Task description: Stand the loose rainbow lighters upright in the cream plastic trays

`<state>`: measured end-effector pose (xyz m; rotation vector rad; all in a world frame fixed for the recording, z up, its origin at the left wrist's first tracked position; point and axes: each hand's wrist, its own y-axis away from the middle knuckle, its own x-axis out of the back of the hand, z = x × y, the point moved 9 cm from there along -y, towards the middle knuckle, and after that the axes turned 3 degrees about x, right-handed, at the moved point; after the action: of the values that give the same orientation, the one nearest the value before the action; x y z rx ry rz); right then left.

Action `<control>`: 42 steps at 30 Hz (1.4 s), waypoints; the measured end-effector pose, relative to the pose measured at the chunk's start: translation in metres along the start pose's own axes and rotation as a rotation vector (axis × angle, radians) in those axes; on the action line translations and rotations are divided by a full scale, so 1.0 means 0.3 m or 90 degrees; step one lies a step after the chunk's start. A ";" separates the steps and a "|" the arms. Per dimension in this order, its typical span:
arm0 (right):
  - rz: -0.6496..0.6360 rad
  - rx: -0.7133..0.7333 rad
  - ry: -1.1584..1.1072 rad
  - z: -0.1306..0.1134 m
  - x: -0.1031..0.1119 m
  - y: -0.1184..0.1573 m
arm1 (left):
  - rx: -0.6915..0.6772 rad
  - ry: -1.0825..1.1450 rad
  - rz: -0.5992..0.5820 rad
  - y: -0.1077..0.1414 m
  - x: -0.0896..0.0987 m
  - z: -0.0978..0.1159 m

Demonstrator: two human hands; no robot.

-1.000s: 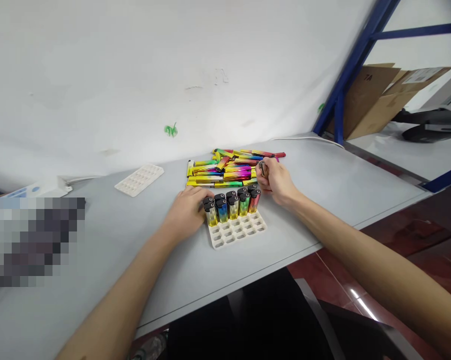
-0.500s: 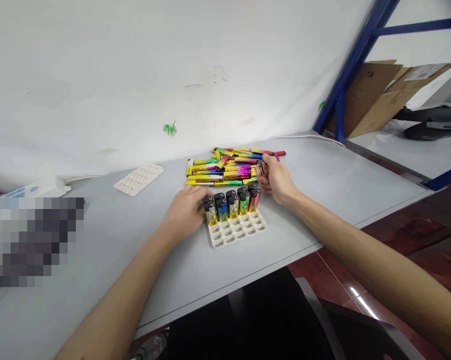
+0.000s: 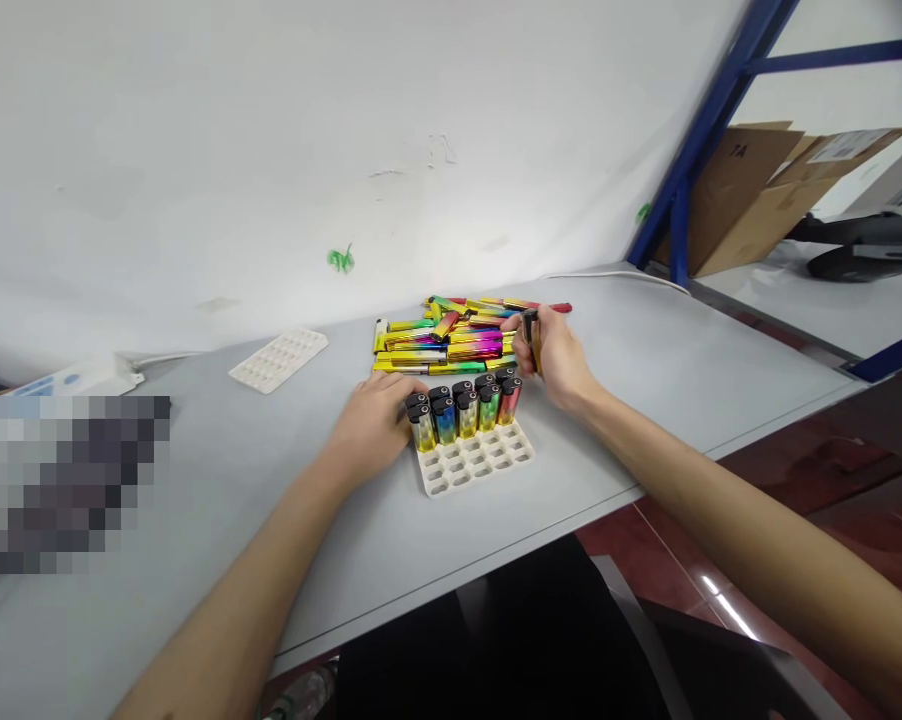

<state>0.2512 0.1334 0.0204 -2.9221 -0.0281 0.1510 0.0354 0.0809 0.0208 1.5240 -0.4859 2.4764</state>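
Head view: your right hand (image 3: pixel 560 360), closed on a lighter (image 3: pixel 530 328), now tips it nearer upright, matching the standing lighters (image 3: pixel 466 413) in the tray (image 3: pixel 471 476) beside your curled left hand (image 3: pixel 370 418), its grip hidden.

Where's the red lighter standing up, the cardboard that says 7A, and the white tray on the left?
Red lighter (image 3: pixel 508 404), head view: on its shiny body.
Cardboard (image 3: pixel 730 187), head view: just below the 7A.
White tray (image 3: pixel 278 361), head view: on its middle.
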 end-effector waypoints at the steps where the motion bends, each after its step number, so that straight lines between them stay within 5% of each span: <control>1: -0.007 0.038 0.019 -0.014 -0.003 0.001 | 0.000 0.001 0.000 0.000 0.000 0.000; 10: 0.044 0.298 0.421 -0.221 0.017 0.070 | -0.018 -0.014 0.010 -0.001 0.003 0.007; 14: 0.038 0.352 0.348 -0.374 0.004 0.152 | -0.021 -0.012 0.006 -0.002 -0.001 0.009; 18: -0.002 0.398 0.328 -0.473 -0.094 0.265 | -0.030 -0.014 0.008 0.000 -0.001 0.012; 23: -0.168 0.348 0.471 -0.335 -0.273 0.344 | -0.052 -0.013 0.006 0.005 -0.003 0.019; 28: -0.221 0.353 0.581 -0.212 -0.347 0.364 | -0.061 -0.012 0.010 0.010 -0.004 0.020; 42: -0.203 0.501 0.704 -0.255 -0.392 0.396 | -0.067 -0.024 -0.004 0.006 -0.010 0.018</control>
<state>0.1432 -0.0024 0.0809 -1.8435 -0.1961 -1.1801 0.0405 0.0774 0.0201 1.5314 -0.6062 2.3803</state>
